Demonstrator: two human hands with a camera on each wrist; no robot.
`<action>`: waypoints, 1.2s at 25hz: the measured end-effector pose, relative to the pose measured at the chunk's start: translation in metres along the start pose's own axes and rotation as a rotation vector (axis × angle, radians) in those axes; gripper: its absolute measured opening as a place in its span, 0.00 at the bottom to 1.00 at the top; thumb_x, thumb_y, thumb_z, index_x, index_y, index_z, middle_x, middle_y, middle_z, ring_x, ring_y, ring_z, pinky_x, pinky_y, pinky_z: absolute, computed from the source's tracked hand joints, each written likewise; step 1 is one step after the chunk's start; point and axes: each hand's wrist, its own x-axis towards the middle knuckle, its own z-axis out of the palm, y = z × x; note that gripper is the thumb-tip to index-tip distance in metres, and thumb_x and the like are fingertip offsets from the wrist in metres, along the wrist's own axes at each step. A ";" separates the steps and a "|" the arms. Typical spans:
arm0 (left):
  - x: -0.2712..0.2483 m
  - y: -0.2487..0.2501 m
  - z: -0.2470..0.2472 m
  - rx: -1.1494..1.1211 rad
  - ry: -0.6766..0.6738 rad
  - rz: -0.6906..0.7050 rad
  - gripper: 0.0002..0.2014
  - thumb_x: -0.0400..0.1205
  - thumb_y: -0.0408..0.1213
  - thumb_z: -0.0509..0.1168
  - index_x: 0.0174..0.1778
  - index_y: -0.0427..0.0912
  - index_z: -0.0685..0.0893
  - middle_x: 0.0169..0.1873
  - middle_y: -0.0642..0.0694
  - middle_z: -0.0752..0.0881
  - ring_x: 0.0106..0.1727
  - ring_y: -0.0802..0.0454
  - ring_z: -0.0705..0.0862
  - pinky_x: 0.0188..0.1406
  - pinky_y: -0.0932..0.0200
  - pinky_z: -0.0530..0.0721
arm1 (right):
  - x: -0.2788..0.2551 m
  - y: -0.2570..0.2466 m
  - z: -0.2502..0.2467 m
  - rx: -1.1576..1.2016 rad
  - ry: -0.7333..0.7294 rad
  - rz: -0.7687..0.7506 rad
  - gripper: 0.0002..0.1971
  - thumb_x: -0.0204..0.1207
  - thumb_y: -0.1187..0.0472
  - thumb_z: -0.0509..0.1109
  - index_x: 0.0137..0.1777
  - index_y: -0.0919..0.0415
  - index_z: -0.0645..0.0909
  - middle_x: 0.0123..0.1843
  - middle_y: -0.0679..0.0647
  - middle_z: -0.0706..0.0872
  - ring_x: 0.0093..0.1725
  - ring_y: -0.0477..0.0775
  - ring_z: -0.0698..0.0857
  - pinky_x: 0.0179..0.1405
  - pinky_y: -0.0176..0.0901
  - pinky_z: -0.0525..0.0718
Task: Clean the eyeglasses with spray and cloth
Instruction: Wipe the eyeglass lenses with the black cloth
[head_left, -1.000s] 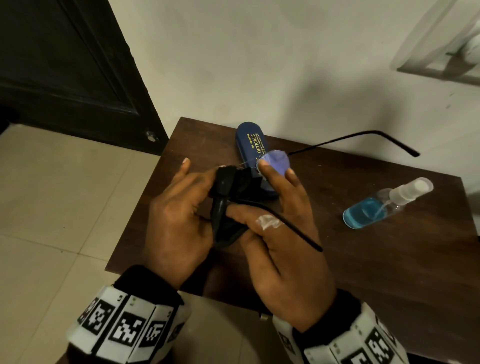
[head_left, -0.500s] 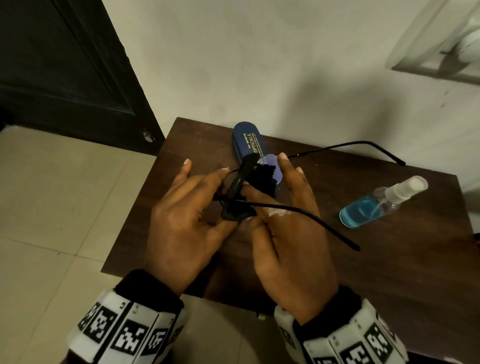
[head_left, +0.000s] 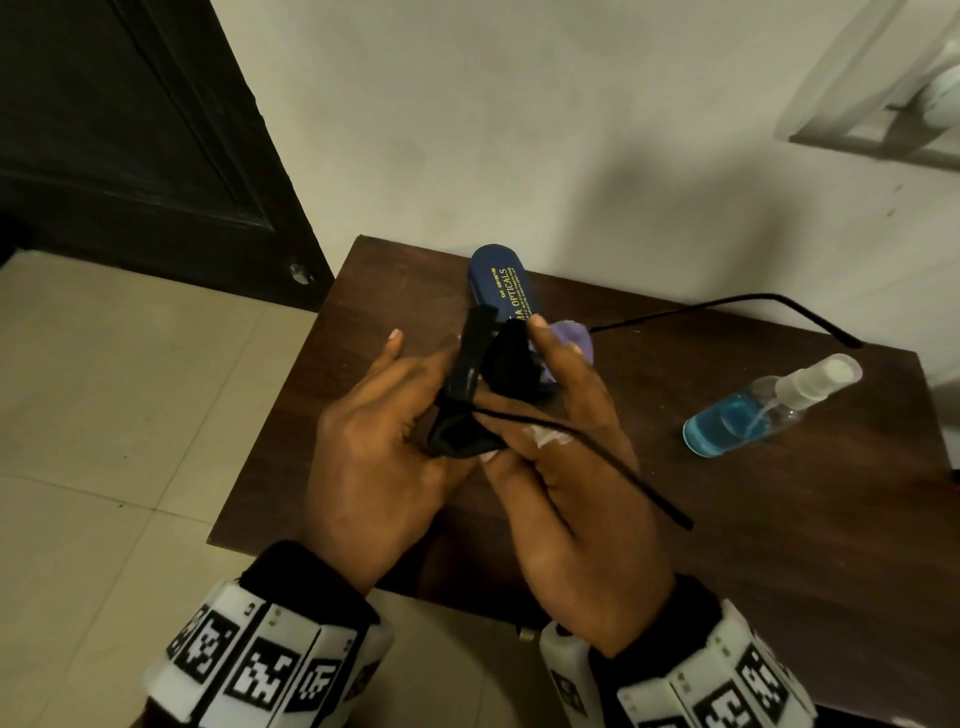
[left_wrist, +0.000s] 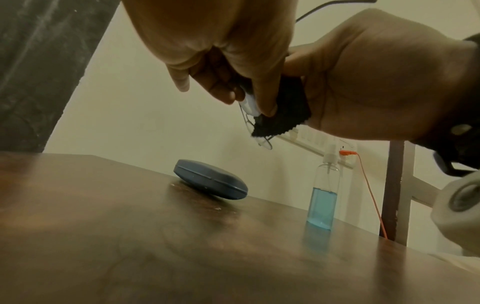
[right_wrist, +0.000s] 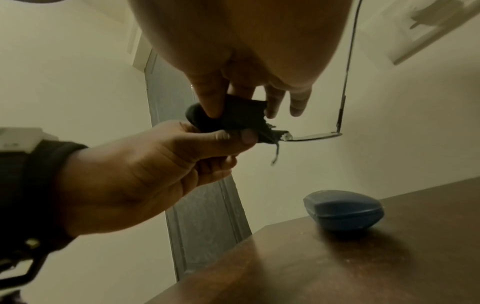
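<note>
Both hands hold thin black-framed eyeglasses above the brown table. My left hand pinches one lens at its edge. My right hand pinches a black cloth bunched round the frame's middle, thumb below and fingers on top. One temple arm points far right and the other crosses the back of my right hand. A bare lens edge sticks out of the cloth. The spray bottle, part full of blue liquid, stands on the table at right.
A closed blue glasses case lies on the table just beyond my hands, by the wall. A dark door stands at left, above a tiled floor. An orange cable hangs behind the bottle.
The cloth has slid up across the lens, which now peeks out to its right. The near temple arm has swung farther out to the right. Bottle and case are unmoved.
</note>
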 end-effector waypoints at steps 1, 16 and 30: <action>0.000 -0.002 -0.002 -0.002 -0.002 0.014 0.24 0.77 0.52 0.66 0.61 0.37 0.80 0.53 0.51 0.82 0.55 0.64 0.82 0.72 0.45 0.74 | 0.001 -0.001 0.000 0.022 0.005 -0.054 0.18 0.73 0.61 0.60 0.62 0.57 0.80 0.72 0.55 0.76 0.76 0.61 0.69 0.71 0.75 0.68; 0.002 -0.012 -0.011 -0.099 0.019 -0.286 0.26 0.65 0.53 0.75 0.60 0.58 0.82 0.55 0.69 0.84 0.61 0.71 0.81 0.67 0.64 0.77 | 0.007 0.010 -0.018 -0.071 0.304 0.031 0.16 0.71 0.61 0.60 0.56 0.55 0.84 0.56 0.41 0.81 0.59 0.60 0.83 0.51 0.70 0.81; 0.005 -0.009 -0.023 -0.415 -0.108 -0.462 0.25 0.60 0.41 0.77 0.56 0.47 0.86 0.51 0.63 0.89 0.52 0.62 0.88 0.52 0.73 0.82 | 0.016 0.026 -0.035 0.394 0.268 0.304 0.12 0.73 0.69 0.61 0.46 0.67 0.87 0.35 0.62 0.87 0.37 0.62 0.87 0.35 0.56 0.88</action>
